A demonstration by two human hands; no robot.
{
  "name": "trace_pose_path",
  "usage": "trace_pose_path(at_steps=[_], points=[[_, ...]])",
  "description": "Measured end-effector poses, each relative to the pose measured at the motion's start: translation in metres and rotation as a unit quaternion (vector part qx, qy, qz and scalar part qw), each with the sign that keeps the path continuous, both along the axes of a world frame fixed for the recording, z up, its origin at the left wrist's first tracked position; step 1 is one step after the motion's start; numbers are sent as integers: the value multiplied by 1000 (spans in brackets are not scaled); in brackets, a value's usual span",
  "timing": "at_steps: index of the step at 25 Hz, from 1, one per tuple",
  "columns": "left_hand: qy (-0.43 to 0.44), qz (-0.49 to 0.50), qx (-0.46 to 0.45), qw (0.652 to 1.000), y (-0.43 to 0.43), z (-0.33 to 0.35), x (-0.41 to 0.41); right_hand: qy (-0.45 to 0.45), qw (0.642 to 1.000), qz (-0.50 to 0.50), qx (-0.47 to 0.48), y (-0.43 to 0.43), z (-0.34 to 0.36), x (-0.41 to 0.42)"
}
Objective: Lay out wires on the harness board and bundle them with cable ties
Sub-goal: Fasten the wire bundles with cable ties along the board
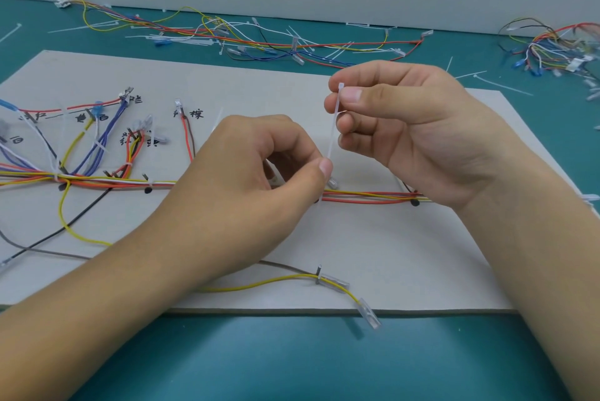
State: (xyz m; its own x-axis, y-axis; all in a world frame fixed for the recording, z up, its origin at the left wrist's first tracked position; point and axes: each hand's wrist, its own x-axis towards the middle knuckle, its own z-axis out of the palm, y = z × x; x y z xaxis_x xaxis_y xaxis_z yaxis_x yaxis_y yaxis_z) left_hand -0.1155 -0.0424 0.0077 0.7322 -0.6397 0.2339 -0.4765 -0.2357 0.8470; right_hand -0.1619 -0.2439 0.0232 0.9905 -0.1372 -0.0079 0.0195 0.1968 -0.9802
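A grey harness board point(373, 248) lies on the teal table, with handwritten labels and short pegs. A bundle of red, yellow, orange and white wires point(367, 197) runs left to right across its middle. A white cable tie point(331, 136) stands almost upright over this bundle. My right hand point(415, 128) pinches the tie's upper end between thumb and fingers. My left hand point(259, 180) pinches the tie lower down, just above the wires, and hides part of the bundle. Branch wires point(97, 141) fan upward at the board's left, several bound with white ties.
Loose coloured wires and spare white cable ties point(246, 37) lie scattered on the table behind the board. Another tangle of wires point(555, 50) sits at the far right. A yellow wire with a clear terminal sleeve point(368, 316) hangs over the board's front edge.
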Motion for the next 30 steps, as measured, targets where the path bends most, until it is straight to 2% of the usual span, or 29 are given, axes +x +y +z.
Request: trace_pose_path(at_steps=[9, 12, 17, 20, 25, 30], points=[[-36, 6, 19, 999, 0, -2, 3, 20, 999, -5, -48, 1, -1, 1], [-83, 1, 68, 994, 7, 0, 13, 30, 998, -31, -41, 3, 0, 1], [-131, -48, 177, 974, 17, 6, 24, 49, 989, -136, -26, 4, 1, 4], [-144, -52, 196, 969, 14, 5, 23, 36, 979, -185, -83, 8, 1, 6], [-177, -46, 234, 955, 6, 4, 21, -6, 952, -210, -221, 22, -2, 8], [-211, -29, 287, 934, 3, 2, 15, -31, 938, -132, -318, 34, -12, 12]])
